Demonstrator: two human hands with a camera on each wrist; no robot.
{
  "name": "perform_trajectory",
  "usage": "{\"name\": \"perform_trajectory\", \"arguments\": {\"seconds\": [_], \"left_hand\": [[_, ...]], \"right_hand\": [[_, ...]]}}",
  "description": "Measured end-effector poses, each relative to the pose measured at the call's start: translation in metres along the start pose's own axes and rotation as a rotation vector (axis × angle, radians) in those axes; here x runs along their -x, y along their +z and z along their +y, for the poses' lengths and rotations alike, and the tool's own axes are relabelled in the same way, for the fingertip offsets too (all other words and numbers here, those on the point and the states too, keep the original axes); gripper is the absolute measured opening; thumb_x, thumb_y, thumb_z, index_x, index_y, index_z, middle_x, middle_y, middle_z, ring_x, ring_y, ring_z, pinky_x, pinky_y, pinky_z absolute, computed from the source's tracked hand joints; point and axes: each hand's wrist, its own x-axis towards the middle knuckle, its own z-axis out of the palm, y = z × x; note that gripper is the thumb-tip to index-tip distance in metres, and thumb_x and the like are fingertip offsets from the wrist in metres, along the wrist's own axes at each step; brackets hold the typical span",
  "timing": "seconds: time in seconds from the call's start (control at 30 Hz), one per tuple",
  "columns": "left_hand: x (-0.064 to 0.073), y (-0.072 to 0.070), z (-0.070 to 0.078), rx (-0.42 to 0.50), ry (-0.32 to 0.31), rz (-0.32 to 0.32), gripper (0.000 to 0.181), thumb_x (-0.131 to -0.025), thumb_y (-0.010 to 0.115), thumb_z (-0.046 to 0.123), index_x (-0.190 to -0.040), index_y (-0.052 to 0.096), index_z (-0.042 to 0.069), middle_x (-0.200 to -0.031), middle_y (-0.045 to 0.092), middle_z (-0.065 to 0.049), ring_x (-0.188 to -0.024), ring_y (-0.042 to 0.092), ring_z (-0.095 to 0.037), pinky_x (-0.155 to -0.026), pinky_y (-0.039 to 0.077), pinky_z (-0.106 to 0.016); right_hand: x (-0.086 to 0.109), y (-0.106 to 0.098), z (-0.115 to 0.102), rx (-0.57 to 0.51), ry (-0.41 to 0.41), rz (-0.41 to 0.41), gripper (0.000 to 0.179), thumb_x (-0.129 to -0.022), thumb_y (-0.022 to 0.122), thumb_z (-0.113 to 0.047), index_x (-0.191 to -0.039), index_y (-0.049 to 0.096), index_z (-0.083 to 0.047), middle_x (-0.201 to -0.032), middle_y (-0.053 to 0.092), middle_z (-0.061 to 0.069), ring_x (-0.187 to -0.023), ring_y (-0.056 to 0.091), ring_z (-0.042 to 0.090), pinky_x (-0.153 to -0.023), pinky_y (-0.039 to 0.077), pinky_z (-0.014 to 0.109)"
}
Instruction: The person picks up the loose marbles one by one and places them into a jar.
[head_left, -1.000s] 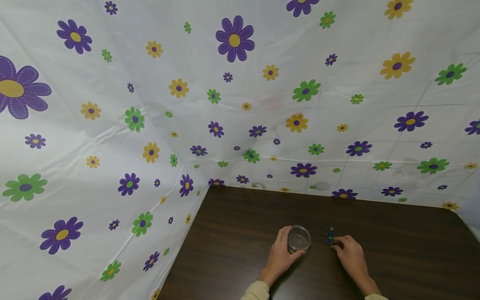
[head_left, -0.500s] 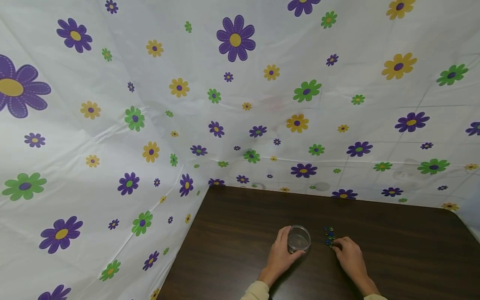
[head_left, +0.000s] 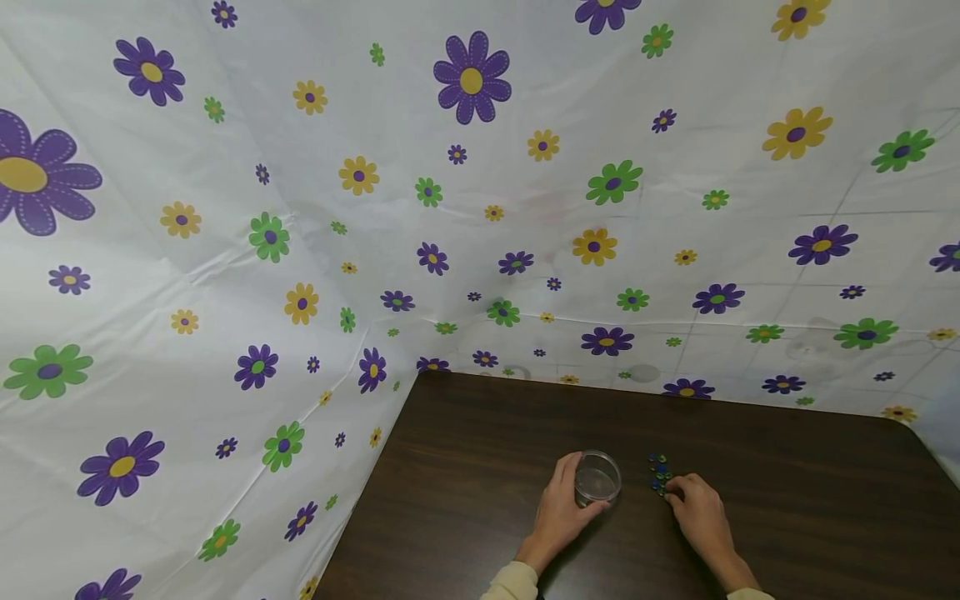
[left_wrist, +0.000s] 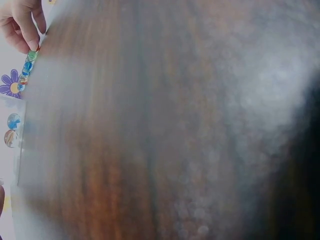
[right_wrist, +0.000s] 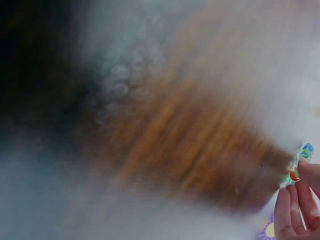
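Note:
My left hand (head_left: 558,510) curls around the left side of a clear round dish (head_left: 618,478) on the table, thumb at the near side and fingers at the far side. Just right of the dish lies a small group of glass marbles (head_left: 662,468), blue and green. At the group's right edge, my right hand (head_left: 703,512) has thumb and fingertips together. In the right wrist view an orange-red marble (right_wrist: 294,175) shows between thumb and fingers. A green marble (left_wrist: 33,55) lies right at a fingertip in the left wrist view, with two marbles (left_wrist: 13,121) seen through the clear wall.
The dark wood-grain table (head_left: 465,467) reaches back to a white sheet (head_left: 510,200) printed with purple, green and yellow flowers. This sheet also hangs along the left side. Both wrist views are mostly filled by blurred table surface.
The right hand's fingertips have shifted very slightly toward the near side of the marbles. The left hand and the dish stay where they were.

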Motion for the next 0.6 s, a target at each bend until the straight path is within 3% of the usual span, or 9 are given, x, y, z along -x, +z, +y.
{"name": "perform_trajectory", "arguments": {"seconds": [0.33, 0.6], "left_hand": [[0.0003, 0.0007, -0.0006, -0.005, 0.011, 0.006, 0.085, -0.082, 0.090, 0.036, -0.148, 0.047, 0.006, -0.146, 0.052, -0.005, -0.115, 0.066, -0.022, -0.088, 0.056, -0.033], [0.0008, 0.0008, -0.0019, -0.007, 0.012, 0.001, 0.085, -0.082, 0.090, 0.037, -0.148, 0.047, 0.008, -0.146, 0.052, -0.004, -0.115, 0.065, -0.020, -0.088, 0.056, -0.032]], "right_hand": [[0.0006, -0.0002, -0.0006, 0.024, 0.025, -0.026, 0.011, -0.083, 0.079, 0.005, -0.093, 0.074, 0.002, -0.095, 0.066, 0.015, -0.085, 0.067, 0.036, -0.072, 0.054, 0.054], [0.0011, -0.0009, -0.0018, 0.020, 0.030, -0.022, 0.010, -0.083, 0.078, 0.006, -0.093, 0.074, 0.004, -0.091, 0.065, 0.014, -0.077, 0.064, 0.030, -0.065, 0.052, 0.049]]}}
